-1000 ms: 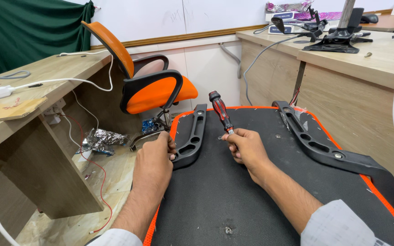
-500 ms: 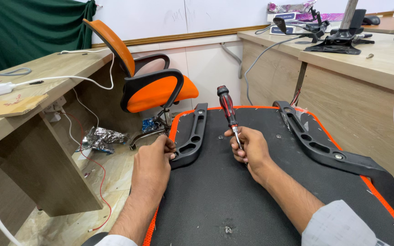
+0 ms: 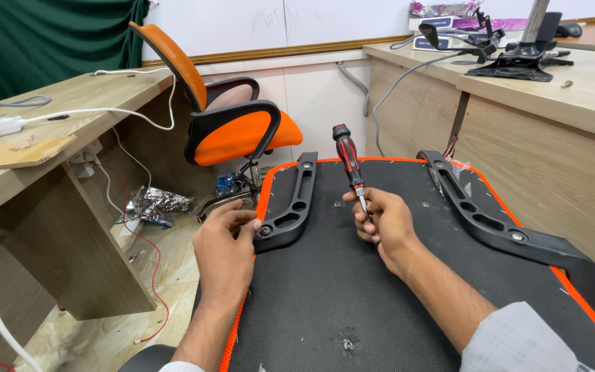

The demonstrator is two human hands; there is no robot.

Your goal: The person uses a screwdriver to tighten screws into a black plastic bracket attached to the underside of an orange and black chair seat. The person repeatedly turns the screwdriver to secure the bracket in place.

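black armrest is being steadied by the left hand fingertips; right hand is gripping an upright screwdriver on the seat.

One head-worn camera looks forward and down, close over the upturned chair seat. Both forearms enter from the bottom edge. The worktops stand farther off at either side.

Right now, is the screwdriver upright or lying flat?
Upright, slightly tilted. The right hand grips the screwdriver by its shaft, red-and-black handle pointing up, tip hidden in the fist over the black seat base.
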